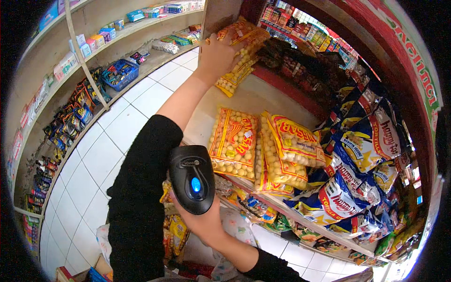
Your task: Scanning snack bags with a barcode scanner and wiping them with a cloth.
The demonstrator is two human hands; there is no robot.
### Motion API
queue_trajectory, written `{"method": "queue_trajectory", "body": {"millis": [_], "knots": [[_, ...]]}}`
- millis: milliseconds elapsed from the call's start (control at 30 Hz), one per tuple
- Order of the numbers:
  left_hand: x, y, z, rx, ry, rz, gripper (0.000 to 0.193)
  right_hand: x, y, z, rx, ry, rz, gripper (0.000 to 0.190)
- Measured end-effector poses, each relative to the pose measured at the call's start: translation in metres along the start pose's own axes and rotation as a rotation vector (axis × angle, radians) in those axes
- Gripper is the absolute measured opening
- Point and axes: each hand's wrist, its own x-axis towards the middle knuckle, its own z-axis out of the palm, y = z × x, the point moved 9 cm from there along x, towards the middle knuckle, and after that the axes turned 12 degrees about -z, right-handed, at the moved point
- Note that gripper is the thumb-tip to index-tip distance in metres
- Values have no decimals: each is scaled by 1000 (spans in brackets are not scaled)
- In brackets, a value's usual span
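My left hand (218,56) reaches to the far end of the shelf and grips a yellow-and-red bag of round snacks (246,58); part of the bag is hidden behind the fingers. A black handheld barcode scanner (192,176), with a blue light on its top, is held in my right hand (202,222) nearer to me. Just beyond the scanner, a clear bag of round snacks (232,144) with red and yellow print lies on the shelf. Beside it to the right, several similar bags (296,141) overlap in a pile.
Blue-and-white tortilla chip bags (341,201) are heaped at the right. Dark packets (299,67) fill the shelf's far part, near an upright wooden panel (215,17). Packaged snacks (257,206) lie on a lower level. Across the tiled floor (116,120), curved-looking shelves hold boxes and a blue basket (121,74).
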Motion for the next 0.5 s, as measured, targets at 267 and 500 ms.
{"method": "queue_trajectory", "body": {"millis": [267, 500], "knots": [[21, -2, 19, 189, 156, -140, 42, -3, -3, -1, 125, 145, 93, 30], [16, 4, -1, 25, -369, -135, 51, 7, -14, -15, 142, 207, -30, 29]]}}
